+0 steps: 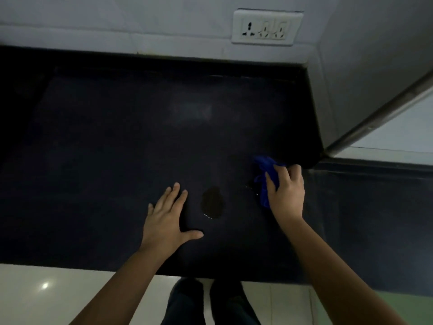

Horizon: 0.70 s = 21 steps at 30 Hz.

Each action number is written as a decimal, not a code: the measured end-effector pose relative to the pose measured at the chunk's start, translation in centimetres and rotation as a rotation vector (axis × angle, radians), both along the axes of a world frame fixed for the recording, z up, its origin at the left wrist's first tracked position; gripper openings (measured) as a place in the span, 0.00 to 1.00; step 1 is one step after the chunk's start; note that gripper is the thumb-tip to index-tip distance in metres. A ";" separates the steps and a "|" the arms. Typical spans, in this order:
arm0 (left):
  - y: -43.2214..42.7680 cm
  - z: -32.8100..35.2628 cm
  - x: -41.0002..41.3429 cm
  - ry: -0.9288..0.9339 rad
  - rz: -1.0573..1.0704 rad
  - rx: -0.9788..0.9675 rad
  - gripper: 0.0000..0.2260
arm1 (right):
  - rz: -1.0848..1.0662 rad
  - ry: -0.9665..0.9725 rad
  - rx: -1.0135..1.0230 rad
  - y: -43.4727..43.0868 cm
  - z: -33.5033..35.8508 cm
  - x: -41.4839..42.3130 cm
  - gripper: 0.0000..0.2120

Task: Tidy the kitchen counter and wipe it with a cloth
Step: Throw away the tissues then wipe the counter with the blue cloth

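A dark, glossy kitchen counter [105, 148] fills the middle of the head view. My right hand [287, 191] presses a crumpled blue cloth [266, 168] onto the counter near its right end, fingers closed over it. My left hand [167, 218] lies flat on the counter with fingers spread and holds nothing. Between the two hands sits a small wet puddle [212, 202], apart from both. A few wet spots [250, 187] glint just left of the cloth.
A white tiled wall [117, 24] with a socket plate [266, 28] runs behind the counter. A tiled pillar with a metal edge [375, 118] closes the right side. The counter's front edge [93, 266] lies near me, light floor and my feet below.
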<state>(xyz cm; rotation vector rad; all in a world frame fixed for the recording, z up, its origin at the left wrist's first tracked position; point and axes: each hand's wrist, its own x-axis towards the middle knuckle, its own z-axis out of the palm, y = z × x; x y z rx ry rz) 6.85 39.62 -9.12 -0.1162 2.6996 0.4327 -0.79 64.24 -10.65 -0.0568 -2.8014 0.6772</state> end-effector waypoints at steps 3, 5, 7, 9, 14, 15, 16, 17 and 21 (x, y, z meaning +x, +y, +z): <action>-0.2 -0.3 0.0 0.002 0.012 0.019 0.47 | 0.097 0.012 0.022 -0.3 -0.2 -0.7 0.13; -0.2 -0.3 0.0 0.005 0.018 0.031 0.47 | 0.152 0.000 0.035 -0.6 -0.2 -0.9 0.14; -0.2 -0.3 0.0 -0.001 0.020 0.036 0.47 | 0.216 -0.008 0.042 -1.0 -0.1 -1.1 0.14; -0.2 -0.3 0.0 -0.008 0.024 0.040 0.47 | 0.277 -0.010 0.053 -1.5 0.0 -1.3 0.14; -0.1 -0.1 -0.1 -0.010 0.042 0.073 0.47 | 0.369 -0.052 0.188 -3.3 0.1 -0.8 0.17; -0.1 -0.1 -0.1 -0.008 0.046 0.079 0.47 | 0.388 -0.066 0.217 -3.6 0.2 -0.6 0.18; -0.1 -0.1 -0.1 -0.007 0.049 0.086 0.47 | 0.408 -0.078 0.240 -3.8 0.2 -0.5 0.19; -0.1 -0.1 -0.1 -0.009 0.053 0.092 0.47 | 0.427 -0.088 0.256 -3.9 0.3 -0.4 0.20; 0.0 0.1 -0.1 -0.019 0.060 0.095 0.47 | 0.472 -0.104 0.281 -3.4 0.4 1.5 0.22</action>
